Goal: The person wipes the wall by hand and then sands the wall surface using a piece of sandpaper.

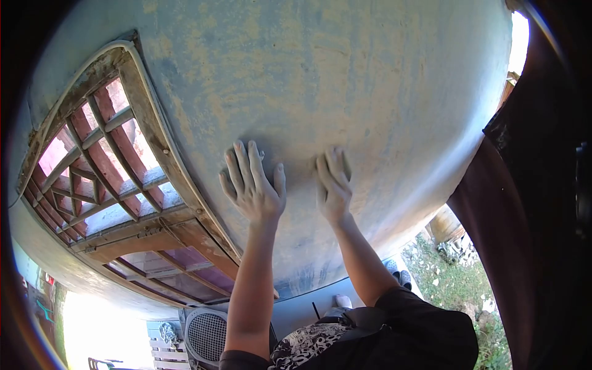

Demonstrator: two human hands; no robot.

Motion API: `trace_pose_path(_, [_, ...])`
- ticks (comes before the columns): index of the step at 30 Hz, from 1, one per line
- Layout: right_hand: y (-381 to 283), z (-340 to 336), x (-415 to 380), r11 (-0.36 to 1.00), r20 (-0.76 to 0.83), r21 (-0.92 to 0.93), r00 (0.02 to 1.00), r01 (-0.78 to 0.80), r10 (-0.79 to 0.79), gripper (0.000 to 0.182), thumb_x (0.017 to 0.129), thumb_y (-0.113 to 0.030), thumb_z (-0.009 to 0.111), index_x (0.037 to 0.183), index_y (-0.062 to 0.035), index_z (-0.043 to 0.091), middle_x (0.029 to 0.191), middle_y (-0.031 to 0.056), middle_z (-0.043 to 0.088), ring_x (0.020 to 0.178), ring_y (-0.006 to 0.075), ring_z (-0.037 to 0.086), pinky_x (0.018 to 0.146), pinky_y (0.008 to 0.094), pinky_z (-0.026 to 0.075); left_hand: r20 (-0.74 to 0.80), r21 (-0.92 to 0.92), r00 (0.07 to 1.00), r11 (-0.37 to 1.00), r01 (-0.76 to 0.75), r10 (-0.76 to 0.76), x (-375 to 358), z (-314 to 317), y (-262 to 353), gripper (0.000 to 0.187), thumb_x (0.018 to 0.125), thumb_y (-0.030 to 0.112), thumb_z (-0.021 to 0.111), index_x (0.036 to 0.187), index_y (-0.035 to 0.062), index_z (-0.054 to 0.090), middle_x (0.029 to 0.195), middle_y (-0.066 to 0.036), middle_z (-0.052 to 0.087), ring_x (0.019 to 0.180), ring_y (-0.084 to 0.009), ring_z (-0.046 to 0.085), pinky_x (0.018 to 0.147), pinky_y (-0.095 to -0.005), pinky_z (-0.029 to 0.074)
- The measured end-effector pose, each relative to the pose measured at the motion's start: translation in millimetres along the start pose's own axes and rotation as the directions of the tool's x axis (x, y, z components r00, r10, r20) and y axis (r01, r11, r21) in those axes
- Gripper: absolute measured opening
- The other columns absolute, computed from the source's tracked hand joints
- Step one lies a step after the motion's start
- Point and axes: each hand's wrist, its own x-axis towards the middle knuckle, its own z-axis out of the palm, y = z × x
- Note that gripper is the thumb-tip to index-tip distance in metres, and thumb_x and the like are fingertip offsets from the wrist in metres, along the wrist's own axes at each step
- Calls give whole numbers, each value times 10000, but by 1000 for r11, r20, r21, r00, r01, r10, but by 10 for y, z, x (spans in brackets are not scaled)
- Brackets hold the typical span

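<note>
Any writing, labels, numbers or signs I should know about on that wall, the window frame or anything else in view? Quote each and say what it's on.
None can be read.
The blue-grey wall under the left hand and right hand is bare, worn plaster with no marks.
The window frame carries no label.
The round mesh grille at the bottom shows no legible brand.

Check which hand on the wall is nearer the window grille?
The left hand, fingers spread flat on the blue-grey wall. It lies closer to the window grille; the right hand presses the wall farther from it.
</note>
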Motion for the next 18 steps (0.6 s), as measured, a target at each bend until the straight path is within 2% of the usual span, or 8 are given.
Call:
trace_pose_path(2, [-20,6,477,995,-137,-87,990,-46,34,243,975,-16,736,1187,100,757,1409,253,688,1389,412,611,1200,527,414,38,21,999,999,34,-35,-50,6,44,719,1094,485,505,1634,20,414,1689,-228,412,1595,-408,332,1262,-577,190])
trace_pose_path(3, [-38,15,612,995,-135,-86,990,-51,39,243,975,-16,736,1187,100,757,1409,253,688,1389,412,611,1200,527,414,75,39,995,997,69,-72,-76,6,57,755,1096,504,493,1641,-8,387,1699,-239,389,1605,-409,310,1268,-584,175])
trace_pose_path(5, [-79,53,784,995,-251,-47,965,-92,78,264,983,-13,724,1212,114,743,1438,263,665,1406,412,595,1217,539,391,70,43,995,997,62,-64,-103,21,38,764,1095,517,489,1643,-4,384,1706,-236,378,1612,-406,293,1271,-583,168])
trace_pose_path(9, [-218,33,285,995,-108,-39,991,-88,83,303,972,-59,749,1264,23,765,1494,234,633,1439,411,563,1208,525,421,94,14,993,998,66,-67,-131,-9,39,793,1080,529,525,1653,4,368,1718,-231,357,1625,-418,254,1275,-593,149])
trace_pose_path(11, [-206,-15,-146,994,86,-46,990,-104,108,293,972,-58,751,1260,-14,779,1518,246,607,1442,443,550,1216,528,407,128,3,990,998,59,-59,-127,-79,39,802,1073,516,549,1662,10,349,1730,-229,332,1629,-431,227,1276,-599,141])
trace_pose_path(15, [-76,-65,8,996,36,8,995,-89,89,311,965,-51,754,1275,-37,780,1540,258,581,1449,466,531,1226,524,392,228,-58,973,997,49,-35,-122,-160,-2,837,1053,476,610,1689,38,289,1761,-223,258,1639,-469,147,1280,-618,111])
trace_pose_path(17, [-127,-21,377,993,-78,-7,990,-116,115,323,961,3,740,1283,16,761,1565,272,554,1494,464,482,1229,548,375,278,-83,959,994,76,-50,-82,-230,-1,843,1049,483,614,1695,54,282,1765,-223,243,1640,-473,130,1281,-621,99])
trace_pose_path(18, [-167,0,472,992,-74,-8,990,-122,122,323,961,3,740,1283,16,761,1565,272,554,1494,464,482,1229,548,375,321,-112,945,988,105,-64,-67,-263,5,850,1045,491,617,1700,70,275,1770,-223,229,1642,-477,114,1283,-625,87])
